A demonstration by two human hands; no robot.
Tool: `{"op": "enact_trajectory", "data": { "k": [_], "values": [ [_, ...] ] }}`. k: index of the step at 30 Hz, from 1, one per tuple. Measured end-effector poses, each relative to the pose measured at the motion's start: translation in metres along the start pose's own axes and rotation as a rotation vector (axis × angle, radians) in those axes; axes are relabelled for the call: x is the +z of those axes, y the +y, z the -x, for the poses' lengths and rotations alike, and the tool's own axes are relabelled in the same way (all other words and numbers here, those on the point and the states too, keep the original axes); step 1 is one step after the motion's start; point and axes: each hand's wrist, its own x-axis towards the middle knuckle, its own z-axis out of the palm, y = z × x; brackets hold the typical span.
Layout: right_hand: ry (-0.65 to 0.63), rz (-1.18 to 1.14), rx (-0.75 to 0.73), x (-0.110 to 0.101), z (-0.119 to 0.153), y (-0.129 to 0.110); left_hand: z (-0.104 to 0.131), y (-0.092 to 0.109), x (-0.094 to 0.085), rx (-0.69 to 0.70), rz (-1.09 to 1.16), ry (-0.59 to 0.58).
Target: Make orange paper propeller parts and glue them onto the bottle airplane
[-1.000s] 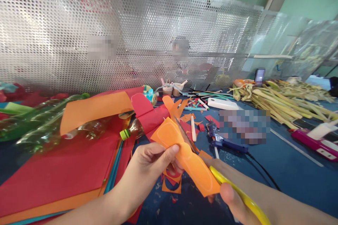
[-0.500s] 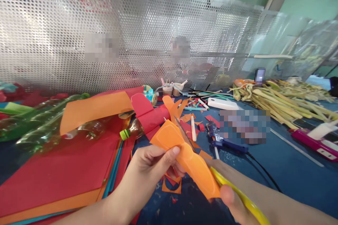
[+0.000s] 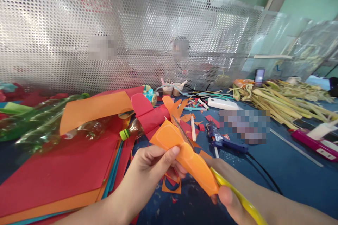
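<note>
My left hand pinches a piece of orange paper between thumb and fingers. Faint curved outlines show on the paper. In my right hand is a pair of scissors with yellow handles. The blades lie along the paper's far edge and are partly hidden behind it. Just beyond the paper, a plastic bottle with a yellow-green cap lies on its side, wrapped in red paper, with orange paper fins at its far end.
Stacked coloured sheets and green plastic bottles lie left. A blue glue gun with a black cord, a magenta power strip and dried stalks are right. Paper scraps litter the blue table. A perforated metal screen stands behind.
The near end of the orange paper has shifted slightly up and left, and my right hand has shifted a little with the scissors. My left hand keeps its pinch.
</note>
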Motion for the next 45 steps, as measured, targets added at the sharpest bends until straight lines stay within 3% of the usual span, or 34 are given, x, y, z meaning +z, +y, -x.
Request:
{"op": "enact_trajectory", "data": {
  "k": [7,15,25,36,45],
  "values": [
    [0.020,-0.069,-0.119,-0.001,-0.001,-0.002,0.000,-0.006,-0.005,0.051,-0.059,0.005],
    [0.073,-0.021,-0.038,0.003,0.005,0.004,0.005,0.007,-0.001,-0.007,-0.088,0.044],
    [0.035,-0.023,-0.039,0.003,-0.001,0.006,0.004,0.007,-0.001,-0.011,-0.078,0.048],
    [0.100,0.029,-0.045,0.007,-0.001,-0.004,0.002,0.006,-0.003,0.011,-0.082,0.050],
    [0.111,-0.024,0.001,0.010,0.003,0.006,0.001,0.008,-0.001,-0.007,-0.071,0.062]
  ]
}}
